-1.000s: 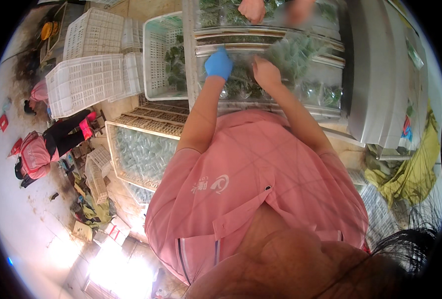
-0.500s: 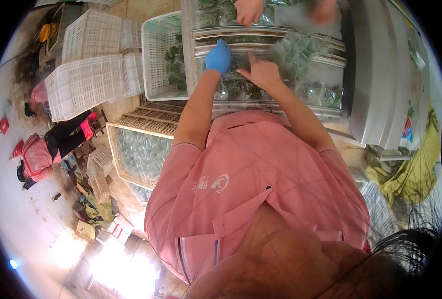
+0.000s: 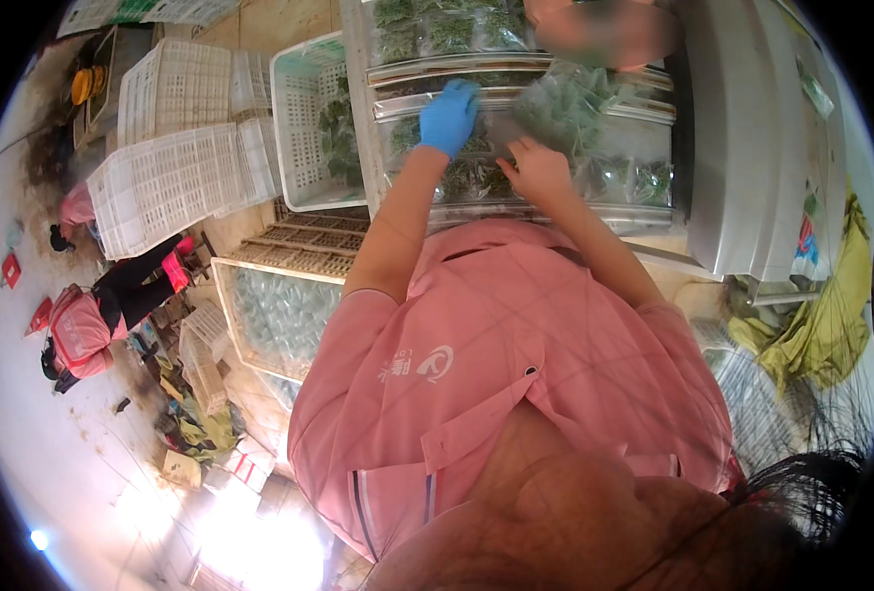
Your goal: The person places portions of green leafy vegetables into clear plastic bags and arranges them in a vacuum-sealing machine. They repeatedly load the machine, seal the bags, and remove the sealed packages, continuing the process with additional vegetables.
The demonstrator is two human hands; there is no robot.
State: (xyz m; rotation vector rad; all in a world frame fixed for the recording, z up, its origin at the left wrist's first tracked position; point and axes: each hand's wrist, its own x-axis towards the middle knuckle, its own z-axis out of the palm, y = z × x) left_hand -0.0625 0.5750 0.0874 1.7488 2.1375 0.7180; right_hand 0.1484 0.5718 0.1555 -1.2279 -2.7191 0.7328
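Observation:
My left hand (image 3: 449, 120), in a blue glove, is at the metal sealing bar (image 3: 407, 106), its fingers bent; what they hold, if anything, is hidden. To its right my bare right hand (image 3: 538, 169) has its fingers bent at the edge of a blurred clear plastic bag (image 3: 502, 130). Below both hands, filled bags of green leaves (image 3: 468, 181) lie in a row on the metal bed. A heap of clear bags with pale green contents (image 3: 573, 110) rests across the bars, just beyond my right hand.
Another person's hands (image 3: 644, 44), partly blurred, are at the far side, beside more leaf bags (image 3: 447, 32). On the left stand a white crate with leaves (image 3: 304, 128), stacked white crates (image 3: 176, 94) and a crate of filled bags (image 3: 279, 313). A grey metal housing (image 3: 742, 148) borders the right.
My left hand has moved slightly right. My right hand has shifted right and nearer me, its pointing finger now bent, and a blurred clear bag appears by it. The other person's hands have moved right.

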